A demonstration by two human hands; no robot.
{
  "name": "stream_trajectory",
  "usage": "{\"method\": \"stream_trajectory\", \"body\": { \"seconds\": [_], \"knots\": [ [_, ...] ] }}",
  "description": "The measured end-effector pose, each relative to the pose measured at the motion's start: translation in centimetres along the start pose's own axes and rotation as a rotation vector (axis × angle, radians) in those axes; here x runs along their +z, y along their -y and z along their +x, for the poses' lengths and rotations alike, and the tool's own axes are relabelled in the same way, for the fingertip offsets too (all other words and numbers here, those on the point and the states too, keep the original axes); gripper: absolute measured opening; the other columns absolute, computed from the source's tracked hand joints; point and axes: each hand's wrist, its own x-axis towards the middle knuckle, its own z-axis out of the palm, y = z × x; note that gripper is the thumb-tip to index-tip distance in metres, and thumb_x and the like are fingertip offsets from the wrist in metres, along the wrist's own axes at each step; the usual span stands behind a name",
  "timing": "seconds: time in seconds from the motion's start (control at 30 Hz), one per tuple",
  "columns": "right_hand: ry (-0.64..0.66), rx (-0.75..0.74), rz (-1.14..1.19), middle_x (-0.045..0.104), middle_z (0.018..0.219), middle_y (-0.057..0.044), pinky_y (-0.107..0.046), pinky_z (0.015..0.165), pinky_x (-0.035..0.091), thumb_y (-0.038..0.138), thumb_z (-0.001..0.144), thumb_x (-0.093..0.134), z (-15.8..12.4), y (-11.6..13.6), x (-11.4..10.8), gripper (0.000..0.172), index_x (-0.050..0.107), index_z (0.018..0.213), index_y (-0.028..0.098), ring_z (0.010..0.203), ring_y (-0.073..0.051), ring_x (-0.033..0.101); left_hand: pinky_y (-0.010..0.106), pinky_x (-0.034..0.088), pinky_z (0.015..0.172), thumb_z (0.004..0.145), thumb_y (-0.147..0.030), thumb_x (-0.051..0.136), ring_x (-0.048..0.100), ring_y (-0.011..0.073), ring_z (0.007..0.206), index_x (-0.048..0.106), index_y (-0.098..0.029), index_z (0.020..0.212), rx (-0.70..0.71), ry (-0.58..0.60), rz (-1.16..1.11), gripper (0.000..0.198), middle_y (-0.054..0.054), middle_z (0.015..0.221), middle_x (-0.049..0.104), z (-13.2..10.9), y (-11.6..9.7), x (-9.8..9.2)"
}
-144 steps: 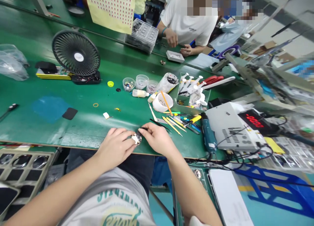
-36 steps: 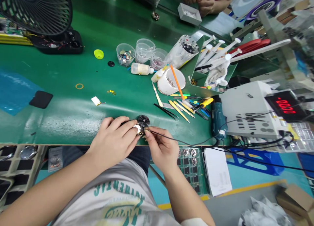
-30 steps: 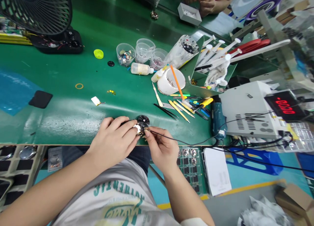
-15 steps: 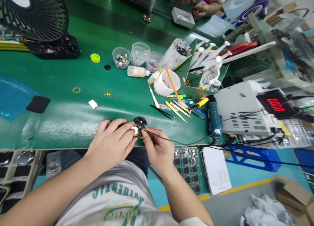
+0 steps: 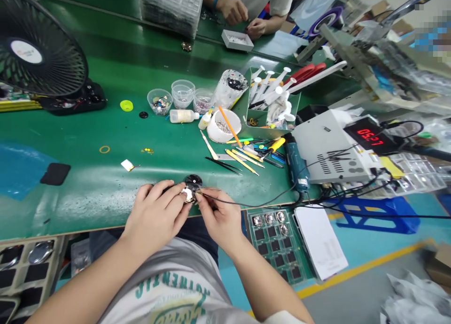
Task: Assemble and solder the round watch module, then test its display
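My left hand (image 5: 155, 211) lies over a small round shiny metal case (image 5: 188, 194) at the table's front edge, its fingers curled against the case's left side. A round black disc (image 5: 194, 181) adjoins the case on the far side. My right hand (image 5: 220, 217) is closed in a pinch at the case's right side, on the end of a thin black cable (image 5: 239, 204) that runs off to the right. The cable's tip is hidden by the fingertips. Beyond the hands lie black tweezers (image 5: 223, 165) and a small white battery-like pouch (image 5: 127, 165).
A black fan (image 5: 38, 47) stands at left. Clear cups (image 5: 159, 102), a white pot (image 5: 224, 126) and pen-like tools (image 5: 243, 160) sit ahead. At right are an electric screwdriver (image 5: 296, 162) and a grey box (image 5: 334, 148) with a red display (image 5: 369, 137). A co-worker's hands (image 5: 234, 11) are opposite.
The head view has shifted, so the table things appear farther left. The red display has gone from zeros to a nonzero reading. Both hands keep their hold at the round case.
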Motion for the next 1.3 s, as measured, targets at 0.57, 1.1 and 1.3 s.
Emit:
{"method": "stream_trajectory", "body": {
  "seconds": [0.57, 1.1, 1.3],
  "knots": [
    [0.008, -0.032, -0.026, 0.08, 0.102, -0.008, -0.032, 0.079, 0.068, 0.02, 0.098, 0.066, 0.3, -0.5, -0.2, 0.013, 0.073, 0.109, 0.023, 0.086, -0.021, 0.08, 0.045, 0.044, 0.089, 0.098, -0.029, 0.065, 0.069, 0.0284, 0.11, 0.072, -0.02, 0.101, -0.06, -0.078, -0.027, 0.013, 0.003, 0.117, 0.081, 0.3, -0.7, 0.9],
    [0.006, -0.021, -0.052, 0.081, 0.097, -0.008, -0.03, 0.086, 0.065, 0.023, 0.098, 0.064, -0.7, 0.1, 0.5, 0.013, 0.073, 0.108, 0.021, 0.091, -0.02, 0.079, 0.044, 0.042, 0.082, 0.097, -0.028, 0.063, 0.069, 0.0325, 0.109, 0.072, -0.023, 0.108, 0.118, -0.092, 0.056, 0.015, 0.005, 0.118, 0.08, -1.1, 0.7, 1.1],
    [0.0, -0.006, -0.061, 0.081, 0.099, -0.009, -0.029, 0.087, 0.063, 0.022, 0.097, 0.064, -1.1, -0.4, 0.7, 0.014, 0.072, 0.109, 0.02, 0.09, -0.019, 0.079, 0.044, 0.042, 0.077, 0.099, -0.023, 0.056, 0.07, 0.0347, 0.106, 0.073, -0.024, 0.106, 0.208, -0.121, 0.086, 0.018, 0.005, 0.112, 0.082, -1.1, 0.6, 1.2]
  ]
}}
